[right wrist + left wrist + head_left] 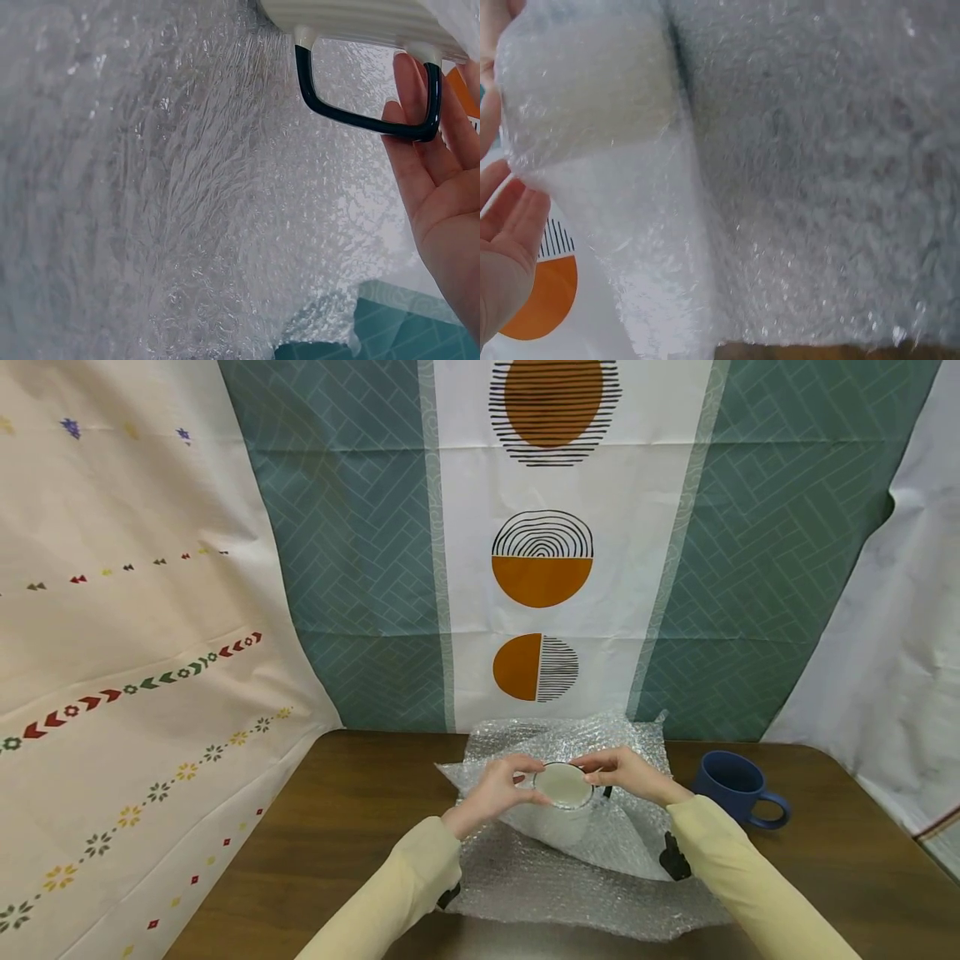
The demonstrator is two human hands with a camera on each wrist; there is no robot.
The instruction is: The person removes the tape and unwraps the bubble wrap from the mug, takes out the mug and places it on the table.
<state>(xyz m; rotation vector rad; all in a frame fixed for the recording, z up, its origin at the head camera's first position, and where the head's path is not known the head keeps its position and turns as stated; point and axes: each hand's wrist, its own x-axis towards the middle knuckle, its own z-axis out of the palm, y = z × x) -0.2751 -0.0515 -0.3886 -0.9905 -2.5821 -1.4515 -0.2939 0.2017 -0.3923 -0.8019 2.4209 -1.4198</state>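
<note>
A cream-white mug (pixel 564 787) with a dark rim stands on a large sheet of bubble wrap (pixel 570 893), partly folded up around it. My left hand (pixel 498 787) holds the mug's left side at the rim, fingers and thumb spread around it. In the left wrist view, a layer of wrap covers the mug's side beside those fingers. From the right, my right hand (pixel 628 772) grips the rim. The right wrist view shows its fingers beside the dark green mug handle (pixel 352 120), which sticks out uncovered. The mug's base is hidden by the wrap.
A dark blue mug (pixel 731 785) stands on the wooden table (pixel 360 827) to the right, close to my right forearm, its handle pointing right. Patterned cloths (pixel 360 568) hang behind the table and along both sides.
</note>
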